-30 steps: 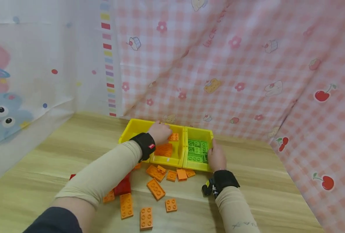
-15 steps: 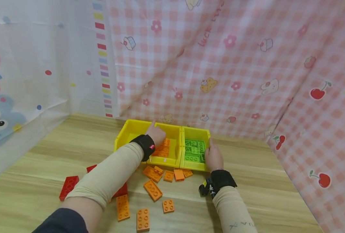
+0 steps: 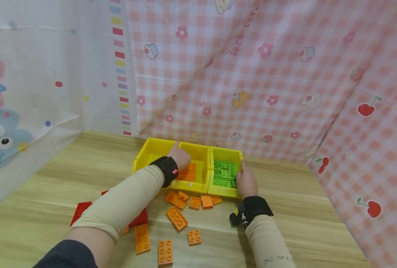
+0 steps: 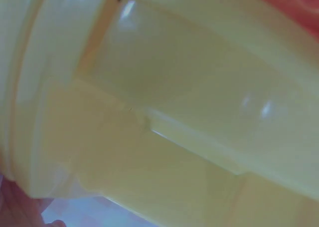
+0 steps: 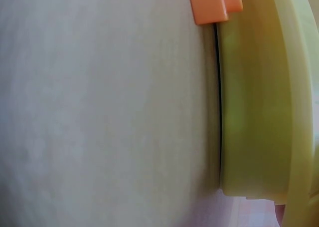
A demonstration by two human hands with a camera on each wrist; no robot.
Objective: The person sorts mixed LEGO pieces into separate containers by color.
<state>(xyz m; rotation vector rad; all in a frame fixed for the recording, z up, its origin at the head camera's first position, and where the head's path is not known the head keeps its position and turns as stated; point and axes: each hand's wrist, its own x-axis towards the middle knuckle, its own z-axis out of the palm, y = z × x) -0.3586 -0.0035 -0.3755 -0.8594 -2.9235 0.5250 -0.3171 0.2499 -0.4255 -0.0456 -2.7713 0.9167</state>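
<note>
Yellow bins [image 3: 202, 153], row of three: my left hand [image 3: 180, 159] at the middle, my right hand [image 3: 247, 181] at the right end.
Changed this past second: left hand drawn slightly leftward; one orange brick, then apart at the back, now seems to sit with the orange bricks [image 3: 189, 175] in the middle bin, so I judge it stowed. Left hand: fingers mostly hidden, opening and hold cannot be told. Right hand: closed on the outer wall, thumb inside, beside green bricks [image 3: 223, 173]. Tabletop [image 3: 295, 216], in front: loose orange bricks [image 3: 177, 219], red bricks [image 3: 81, 210].
</note>
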